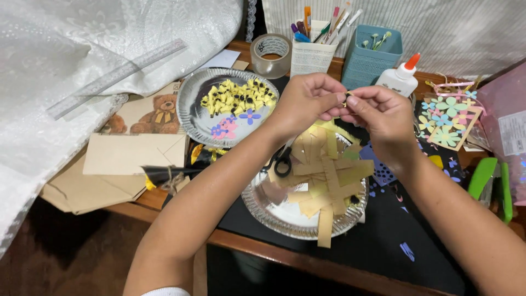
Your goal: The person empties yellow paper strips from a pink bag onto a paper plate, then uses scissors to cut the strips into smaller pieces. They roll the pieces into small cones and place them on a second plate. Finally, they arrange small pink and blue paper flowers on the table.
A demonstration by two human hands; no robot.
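A tiny yellow-and-black paper piece is pinched between the fingertips of both hands, above the table's centre. Left hand and right hand are each curled nearly closed on it. Directly below, one round foil tray holds tan and yellow paper strips, with black-handled scissors on its rim. A second foil tray contains a heap of yellow-and-black paper pieces plus three paper flowers. One white mesh pen holder, one teal basket, one glue bottle and one tape roll stand behind.
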